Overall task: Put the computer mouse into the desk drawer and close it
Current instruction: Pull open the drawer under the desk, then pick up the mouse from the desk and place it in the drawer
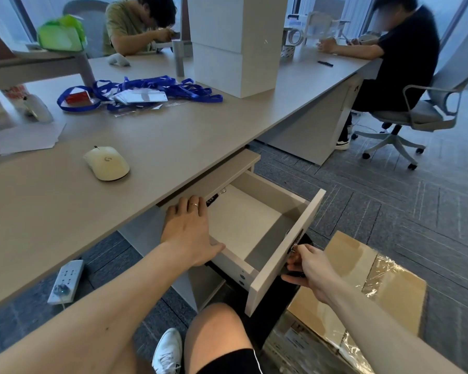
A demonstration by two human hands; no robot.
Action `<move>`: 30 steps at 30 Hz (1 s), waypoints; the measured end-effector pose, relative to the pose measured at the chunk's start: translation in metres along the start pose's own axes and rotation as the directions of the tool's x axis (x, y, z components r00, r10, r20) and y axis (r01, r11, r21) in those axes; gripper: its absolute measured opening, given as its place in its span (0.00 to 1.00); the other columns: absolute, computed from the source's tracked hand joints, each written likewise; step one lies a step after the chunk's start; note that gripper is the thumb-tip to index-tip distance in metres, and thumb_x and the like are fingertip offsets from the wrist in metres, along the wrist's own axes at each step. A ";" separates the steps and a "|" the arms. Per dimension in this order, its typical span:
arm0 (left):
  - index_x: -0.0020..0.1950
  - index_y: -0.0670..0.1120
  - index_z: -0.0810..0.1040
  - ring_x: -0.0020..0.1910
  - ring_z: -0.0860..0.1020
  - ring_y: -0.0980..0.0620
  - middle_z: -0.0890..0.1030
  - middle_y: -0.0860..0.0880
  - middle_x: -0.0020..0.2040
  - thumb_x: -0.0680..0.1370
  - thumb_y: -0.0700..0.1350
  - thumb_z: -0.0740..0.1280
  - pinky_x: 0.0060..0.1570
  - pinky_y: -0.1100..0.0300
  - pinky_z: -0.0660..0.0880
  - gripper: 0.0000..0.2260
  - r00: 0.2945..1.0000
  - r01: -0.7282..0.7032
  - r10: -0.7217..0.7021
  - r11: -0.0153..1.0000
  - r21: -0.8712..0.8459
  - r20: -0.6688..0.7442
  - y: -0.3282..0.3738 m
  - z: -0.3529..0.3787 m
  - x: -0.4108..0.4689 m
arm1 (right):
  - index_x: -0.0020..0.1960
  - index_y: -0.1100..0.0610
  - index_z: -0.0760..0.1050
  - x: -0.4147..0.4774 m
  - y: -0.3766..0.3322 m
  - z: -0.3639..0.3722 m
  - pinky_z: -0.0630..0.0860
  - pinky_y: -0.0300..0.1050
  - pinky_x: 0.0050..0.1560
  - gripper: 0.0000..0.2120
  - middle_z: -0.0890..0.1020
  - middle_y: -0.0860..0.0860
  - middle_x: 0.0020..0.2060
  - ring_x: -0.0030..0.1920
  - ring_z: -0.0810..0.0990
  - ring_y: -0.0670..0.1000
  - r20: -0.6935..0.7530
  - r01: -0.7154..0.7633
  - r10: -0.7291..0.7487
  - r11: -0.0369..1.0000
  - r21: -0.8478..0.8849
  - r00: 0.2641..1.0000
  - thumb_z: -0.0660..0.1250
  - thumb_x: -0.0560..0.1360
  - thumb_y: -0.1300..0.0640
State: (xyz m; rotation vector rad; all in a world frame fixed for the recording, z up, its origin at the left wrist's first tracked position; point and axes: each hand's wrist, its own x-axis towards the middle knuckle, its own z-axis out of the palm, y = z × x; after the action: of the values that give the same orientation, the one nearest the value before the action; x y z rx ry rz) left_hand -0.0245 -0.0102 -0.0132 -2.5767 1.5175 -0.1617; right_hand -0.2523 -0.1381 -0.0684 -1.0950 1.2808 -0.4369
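A cream-white computer mouse (107,162) lies on the grey desk (65,206), apart from both hands. Below the desk edge the top desk drawer (284,255) is pulled out, its pale inside nearly bare. My left hand (189,230) rests with spread fingers on the drawer's near side wall, by the desk edge, holding nothing. My right hand (305,268) is closed on the dark handle on the outer face of the drawer front.
A pile of blue lanyards (146,90) and a tall white box (235,44) sit further back on the desk. A taped cardboard box (376,279) stands on the floor right of the drawer. A power strip (65,282) lies under the desk. Two seated people work beyond.
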 end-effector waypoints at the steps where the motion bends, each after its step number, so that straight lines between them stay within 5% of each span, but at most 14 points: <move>1: 0.79 0.39 0.50 0.71 0.62 0.40 0.61 0.40 0.77 0.70 0.73 0.60 0.66 0.45 0.65 0.51 1.000 -0.001 0.001 1.000 -0.006 0.001 0.000 -0.001 -0.001 | 0.48 0.62 0.75 -0.001 -0.001 -0.001 0.85 0.60 0.46 0.13 0.77 0.58 0.40 0.39 0.78 0.55 0.001 -0.017 0.017 1.000 0.005 1.000 0.57 0.83 0.56; 4: 0.80 0.40 0.51 0.72 0.62 0.41 0.61 0.40 0.77 0.72 0.72 0.61 0.67 0.45 0.64 0.49 1.000 -0.007 0.009 0.996 -0.090 0.023 -0.003 -0.004 -0.002 | 0.55 0.59 0.73 -0.006 -0.007 -0.005 0.83 0.58 0.48 0.14 0.79 0.56 0.46 0.45 0.79 0.54 -0.040 -0.017 0.015 0.999 -0.030 0.999 0.59 0.83 0.48; 6: 0.80 0.42 0.51 0.73 0.61 0.41 0.61 0.41 0.77 0.73 0.70 0.62 0.67 0.45 0.65 0.47 0.999 -0.024 0.028 0.979 -0.201 0.022 -0.008 -0.008 -0.004 | 0.61 0.55 0.70 -0.010 -0.018 -0.009 0.77 0.53 0.53 0.18 0.77 0.53 0.55 0.54 0.78 0.52 -0.130 0.183 -0.214 0.959 -0.217 0.968 0.59 0.81 0.42; 8: 0.79 0.44 0.54 0.72 0.63 0.43 0.63 0.42 0.76 0.74 0.66 0.64 0.66 0.46 0.68 0.42 0.997 -0.077 0.073 0.951 -0.300 -0.025 -0.012 -0.015 -0.006 | 0.66 0.51 0.68 -0.020 -0.033 -0.008 0.70 0.49 0.63 0.20 0.72 0.47 0.63 0.65 0.71 0.48 -0.067 0.464 -0.567 0.730 -0.502 0.821 0.60 0.80 0.41; 10: 0.77 0.46 0.59 0.70 0.65 0.45 0.66 0.45 0.74 0.75 0.62 0.67 0.62 0.48 0.72 0.37 0.988 -0.147 0.116 0.905 -0.398 -0.102 -0.017 -0.025 -0.008 | 0.70 0.48 0.68 -0.034 -0.051 0.006 0.65 0.47 0.69 0.21 0.69 0.41 0.64 0.68 0.65 0.43 0.191 0.655 -0.740 0.408 -0.636 0.645 0.60 0.80 0.42; 12: 0.77 0.48 0.61 0.70 0.66 0.47 0.68 0.47 0.73 0.76 0.59 0.68 0.64 0.49 0.72 0.33 0.977 -0.198 0.129 0.852 -0.485 -0.172 -0.025 -0.039 -0.010 | 0.71 0.46 0.69 -0.045 -0.059 0.026 0.64 0.47 0.72 0.22 0.72 0.40 0.66 0.70 0.66 0.43 0.457 0.725 -0.685 0.151 -0.672 0.567 0.58 0.80 0.39; 15: 0.76 0.50 0.64 0.68 0.69 0.49 0.72 0.49 0.70 0.77 0.56 0.68 0.64 0.53 0.70 0.30 0.962 -0.223 0.094 0.811 -0.540 -0.256 -0.044 -0.055 -0.014 | 0.72 0.42 0.68 -0.044 -0.046 0.047 0.60 0.47 0.75 0.26 0.73 0.41 0.70 0.72 0.68 0.45 0.644 0.702 -0.509 -0.102 -0.704 0.572 0.51 0.79 0.33; 19: 0.71 0.50 0.73 0.63 0.74 0.52 0.76 0.51 0.65 0.78 0.51 0.69 0.60 0.54 0.72 0.22 0.932 -0.227 -0.002 0.777 -0.587 -0.363 -0.083 -0.073 -0.035 | 0.68 0.45 0.72 -0.046 -0.052 0.066 0.68 0.47 0.68 0.29 0.76 0.42 0.66 0.61 0.75 0.42 0.585 0.722 -0.588 -0.002 -0.692 0.559 0.49 0.78 0.31; 22: 0.70 0.51 0.74 0.63 0.74 0.52 0.77 0.51 0.66 0.78 0.52 0.69 0.54 0.57 0.70 0.20 0.913 -0.163 -0.087 0.817 -0.553 -0.398 -0.124 -0.083 -0.054 | 0.65 0.50 0.75 -0.054 -0.083 0.104 0.72 0.45 0.65 0.27 0.78 0.45 0.61 0.62 0.75 0.45 0.548 0.791 -0.690 0.057 -0.610 0.473 0.52 0.79 0.35; 26: 0.71 0.51 0.72 0.64 0.74 0.46 0.76 0.48 0.68 0.76 0.59 0.68 0.57 0.49 0.74 0.25 0.902 0.090 -0.273 0.876 -0.475 -0.333 -0.197 -0.083 -0.075 | 0.67 0.52 0.73 -0.074 -0.130 0.177 0.71 0.49 0.68 0.22 0.76 0.48 0.64 0.66 0.74 0.49 0.572 0.876 -0.743 0.039 -0.480 0.347 0.58 0.80 0.40; 30: 0.75 0.51 0.67 0.71 0.68 0.45 0.71 0.47 0.73 0.75 0.67 0.62 0.66 0.45 0.70 0.32 0.889 0.342 -0.429 0.854 -0.391 -0.160 -0.265 -0.065 -0.105 | 0.70 0.50 0.71 -0.088 -0.164 0.255 0.71 0.54 0.67 0.24 0.74 0.52 0.67 0.67 0.72 0.54 0.650 0.898 -0.677 0.036 -0.438 0.344 0.62 0.78 0.40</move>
State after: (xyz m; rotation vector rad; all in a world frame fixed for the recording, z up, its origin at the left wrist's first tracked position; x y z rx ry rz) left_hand 0.1415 0.2036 0.0969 -3.2464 1.1477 -0.2805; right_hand 0.0025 -0.0415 0.0917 -2.6113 0.3414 -0.5441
